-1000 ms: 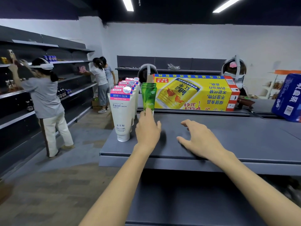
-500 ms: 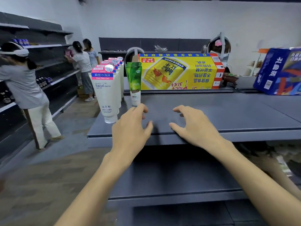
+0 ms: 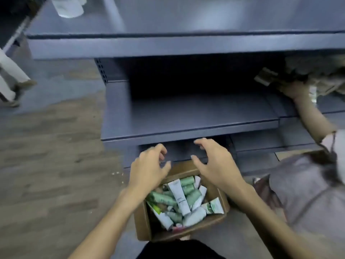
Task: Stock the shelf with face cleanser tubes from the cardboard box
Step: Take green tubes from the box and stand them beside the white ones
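An open cardboard box sits on the floor below me, filled with several green and white face cleanser tubes lying jumbled. My left hand hovers over the box's far left corner, fingers loosely curled, holding nothing. My right hand hovers over the far right corner, fingers spread and bent, also empty. The grey shelf top runs across the upper frame; a white tube's base shows at its top left.
A lower grey shelf juts out just above the box. At the right a crouching person reaches an arm onto the neighbouring shelf among packets. Another person's legs stand at the far left on the wooden floor.
My view has dropped from the top shelf to the box on the floor. Both hands left the shelf top, where the green tube stood, and came down over the box.
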Action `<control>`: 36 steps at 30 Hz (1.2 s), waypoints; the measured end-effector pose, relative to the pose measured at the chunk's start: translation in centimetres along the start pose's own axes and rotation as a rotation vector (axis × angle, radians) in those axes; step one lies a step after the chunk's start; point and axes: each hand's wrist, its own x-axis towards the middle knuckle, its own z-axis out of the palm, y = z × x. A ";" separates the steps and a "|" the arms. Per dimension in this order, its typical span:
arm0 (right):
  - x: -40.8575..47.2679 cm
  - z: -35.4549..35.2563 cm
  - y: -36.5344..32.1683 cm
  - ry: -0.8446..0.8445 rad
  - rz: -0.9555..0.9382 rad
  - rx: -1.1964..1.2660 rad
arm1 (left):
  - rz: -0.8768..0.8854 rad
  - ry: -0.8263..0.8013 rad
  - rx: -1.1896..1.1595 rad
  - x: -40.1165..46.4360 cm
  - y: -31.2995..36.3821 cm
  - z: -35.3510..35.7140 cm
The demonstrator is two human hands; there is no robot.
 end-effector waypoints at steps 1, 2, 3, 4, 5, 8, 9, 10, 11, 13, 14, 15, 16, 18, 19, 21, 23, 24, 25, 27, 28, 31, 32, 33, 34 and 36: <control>-0.6 1.5 1.1 -0.069 0.067 0.002 | -0.028 -0.046 -0.009 -0.4 -1.0 1.4; -1.2 3.0 2.2 -0.132 0.127 -0.003 | -0.061 -0.090 -0.015 -0.8 -2.0 2.7; -1.8 4.5 3.2 -0.186 0.179 -0.006 | -0.100 -0.137 -0.019 -1.2 -3.0 3.8; -2.4 5.9 4.0 -0.235 0.222 -0.005 | -0.141 -0.184 -0.028 -1.6 -4.0 5.0; -3.1 7.3 4.8 -0.283 0.257 -0.003 | -0.181 -0.228 -0.050 -2.1 -4.9 6.1; -4.8 11.2 6.3 -0.416 0.322 -0.016 | -0.288 -0.337 -0.103 -3.4 -7.4 9.0; -5.2 12.3 6.6 -0.451 0.338 -0.022 | -0.312 -0.369 -0.117 -3.8 -8.0 9.9; -5.5 13.5 6.8 -0.481 0.347 -0.027 | -0.333 -0.397 -0.128 -4.1 -8.4 10.7; -5.7 14.5 6.8 -0.508 0.352 -0.032 | -0.350 -0.420 -0.129 -4.5 -8.8 11.4; -5.6 16.5 6.8 -0.551 0.358 -0.052 | -0.372 -0.444 -0.114 -5.0 -9.3 12.4; -5.5 17.3 6.7 -0.567 0.361 -0.067 | -0.378 -0.454 -0.107 -5.2 -9.5 12.8; -5.3 18.2 6.6 -0.578 0.367 -0.084 | -0.379 -0.466 -0.102 -5.4 -9.7 13.1; -5.1 19.0 6.6 -0.583 0.378 -0.099 | -0.376 -0.475 -0.097 -5.5 -9.8 13.3; -4.8 20.3 6.5 -0.585 0.425 -0.126 | -0.365 -0.490 -0.088 -5.8 -10.0 13.6; -4.7 20.9 6.5 -0.591 0.452 -0.138 | -0.358 -0.492 -0.089 -6.0 -10.1 13.8; -4.5 21.9 6.6 -0.615 0.481 -0.175 | -0.349 -0.484 -0.098 -6.3 -10.5 14.2; -4.4 22.7 6.7 -0.620 0.472 -0.224 | -0.346 -0.475 -0.110 -6.7 -10.9 14.6; -4.3 23.2 6.6 -0.612 0.456 -0.253 | -0.345 -0.473 -0.117 -6.8 -11.1 14.8; -4.2 23.7 6.5 -0.595 0.439 -0.285 | -0.344 -0.473 -0.122 -6.9 -11.2 14.9; -3.8 24.5 6.3 -0.559 0.418 -0.343 | -0.343 -0.475 -0.128 -7.1 -11.4 15.3; -3.6 24.8 6.2 -0.551 0.410 -0.368 | -0.344 -0.477 -0.133 -7.1 -11.4 15.4; -3.0 25.3 6.3 -0.576 0.415 -0.397 | -0.341 -0.481 -0.153 -7.0 -11.3 15.8; -2.8 25.3 6.4 -0.585 0.423 -0.383 | -0.338 -0.478 -0.157 -6.8 -11.3 15.8; -2.7 25.3 6.5 -0.591 0.433 -0.361 | -0.337 -0.474 -0.162 -6.6 -11.3 15.7; -2.7 25.3 6.7 -0.593 0.444 -0.337 | -0.337 -0.471 -0.168 -6.5 -11.3 15.6; -2.6 25.1 7.0 -0.589 0.464 -0.319 | -0.336 -0.467 -0.169 -6.2 -11.4 15.5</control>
